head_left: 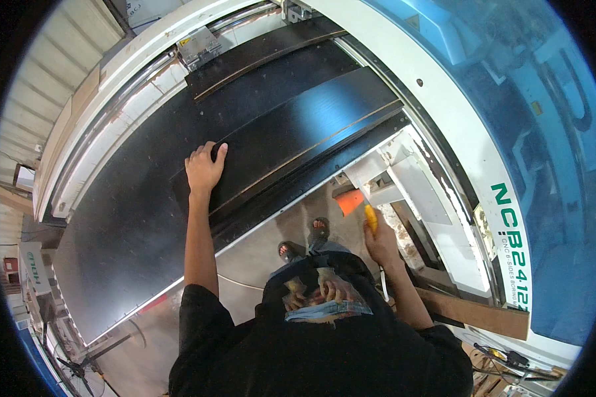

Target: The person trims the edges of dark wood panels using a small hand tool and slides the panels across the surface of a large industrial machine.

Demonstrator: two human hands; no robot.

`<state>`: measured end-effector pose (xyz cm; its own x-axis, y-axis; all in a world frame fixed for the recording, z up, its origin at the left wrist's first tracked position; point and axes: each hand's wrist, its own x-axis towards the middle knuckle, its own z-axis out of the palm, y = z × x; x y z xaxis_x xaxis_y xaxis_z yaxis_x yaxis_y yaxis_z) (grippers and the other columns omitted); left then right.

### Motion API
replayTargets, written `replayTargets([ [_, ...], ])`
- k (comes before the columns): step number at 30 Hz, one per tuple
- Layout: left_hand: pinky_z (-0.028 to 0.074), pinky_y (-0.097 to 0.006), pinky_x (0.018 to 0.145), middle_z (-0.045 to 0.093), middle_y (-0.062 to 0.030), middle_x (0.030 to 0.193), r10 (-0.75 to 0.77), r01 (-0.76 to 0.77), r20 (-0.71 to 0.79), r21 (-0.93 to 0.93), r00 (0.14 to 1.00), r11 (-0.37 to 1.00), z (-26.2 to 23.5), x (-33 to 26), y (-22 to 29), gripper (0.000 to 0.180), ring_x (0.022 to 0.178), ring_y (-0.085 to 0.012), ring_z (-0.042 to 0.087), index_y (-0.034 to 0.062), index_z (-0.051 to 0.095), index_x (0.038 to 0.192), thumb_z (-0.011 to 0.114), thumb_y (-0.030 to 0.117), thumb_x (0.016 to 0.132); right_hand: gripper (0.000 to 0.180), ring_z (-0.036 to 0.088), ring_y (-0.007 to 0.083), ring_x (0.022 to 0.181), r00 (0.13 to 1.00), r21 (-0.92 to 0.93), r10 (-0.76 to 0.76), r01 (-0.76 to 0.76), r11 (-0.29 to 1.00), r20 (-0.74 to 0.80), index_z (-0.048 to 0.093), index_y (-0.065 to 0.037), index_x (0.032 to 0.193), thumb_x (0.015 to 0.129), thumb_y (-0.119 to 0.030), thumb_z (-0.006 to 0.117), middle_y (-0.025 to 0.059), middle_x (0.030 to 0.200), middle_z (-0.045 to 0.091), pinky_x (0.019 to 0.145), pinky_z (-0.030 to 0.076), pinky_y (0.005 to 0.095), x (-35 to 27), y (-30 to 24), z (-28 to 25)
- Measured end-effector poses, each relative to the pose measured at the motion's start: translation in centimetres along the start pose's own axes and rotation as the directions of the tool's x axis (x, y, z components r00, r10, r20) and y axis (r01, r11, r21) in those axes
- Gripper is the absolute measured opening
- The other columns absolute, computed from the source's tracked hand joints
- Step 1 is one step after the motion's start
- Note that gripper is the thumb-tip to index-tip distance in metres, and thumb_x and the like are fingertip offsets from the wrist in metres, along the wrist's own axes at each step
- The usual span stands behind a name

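My left hand [205,170] lies palm down, fingers apart, on the left part of a long black board [291,129] with a thin brown edge. This board rests on the machine's dark table [132,218]. In my right hand [382,243], at the right of my body, is a yellow-handled tool [353,204] with a flared orange head. My fingers are closed round its handle. The orange head points away from me, off the table's near edge and apart from the board. A white cord [384,286] hangs below this hand; whether it joins the tool is hidden.
Another black board [265,54] lies farther back, near a metal clamp [198,47] on a rail. A white machine frame with a blue cover [543,132] curves round the right. A brown wooden strip [473,314] sits by my right forearm. My feet [318,229] stand below the near edge.
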<state>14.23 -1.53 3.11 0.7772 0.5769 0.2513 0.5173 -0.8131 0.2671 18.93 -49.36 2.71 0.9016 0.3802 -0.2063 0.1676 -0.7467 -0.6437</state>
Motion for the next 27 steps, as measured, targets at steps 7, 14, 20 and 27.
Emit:
replayTargets([
  [7,0.048,-0.052,0.093,0.073,-0.0173,0.106,0.006,-0.008,-0.068,-0.026,0.998,1.0,0.1,0.0,0.1,0.052,0.102,-0.0382,0.068,0.0061,0.072,0.113,0.056,0.053,0.099,0.054,0.068,0.0411,0.1,0.866,-0.003,0.042,-0.047,0.999,0.499,0.056,-0.007,0.14,0.1,-0.043,0.061,0.0245,0.108,0.071,0.087,0.052,0.047,-0.8,0.7,-0.1],
  [14,0.048,-0.053,0.094,0.073,-0.0169,0.108,-0.014,0.014,-0.039,0.0,0.999,1.0,0.3,0.0,0.3,0.052,0.106,-0.0377,0.068,0.0072,0.072,0.115,0.056,0.054,0.099,0.055,0.063,0.0174,0.079,0.772,0.276,-0.144,-0.043,0.96,0.619,0.065,-0.003,0.12,0.099,-0.054,0.063,0.0085,0.087,0.068,0.07,0.05,0.0346,-0.3,-0.7,1.4],
  [20,0.047,-0.054,0.095,0.072,-0.0172,0.109,-0.035,0.035,-0.02,-0.03,0.999,0.999,-0.2,-0.3,0.4,0.052,0.107,-0.0378,0.067,0.0072,0.072,0.115,0.056,0.054,0.099,0.05,0.063,0.0146,0.076,0.775,0.253,-0.14,-0.027,0.967,0.616,0.063,-0.004,0.124,0.099,-0.047,0.065,0.006,0.09,0.068,0.069,0.053,0.0299,0.8,-2.3,-2.7],
  [27,0.047,-0.053,0.095,0.072,-0.0183,0.109,-0.031,0.031,0.0,-0.012,1.0,0.999,-0.6,-0.3,0.6,0.051,0.107,-0.0397,0.067,0.0072,0.071,0.116,0.055,0.053,0.099,0.04,0.063,0.0143,0.066,0.969,0.4,0.231,-0.179,0.899,-0.086,0.064,0.001,0.119,0.101,-0.035,0.062,0.0059,0.081,0.066,0.058,0.053,0.0309,5.0,4.8,-5.7],
])
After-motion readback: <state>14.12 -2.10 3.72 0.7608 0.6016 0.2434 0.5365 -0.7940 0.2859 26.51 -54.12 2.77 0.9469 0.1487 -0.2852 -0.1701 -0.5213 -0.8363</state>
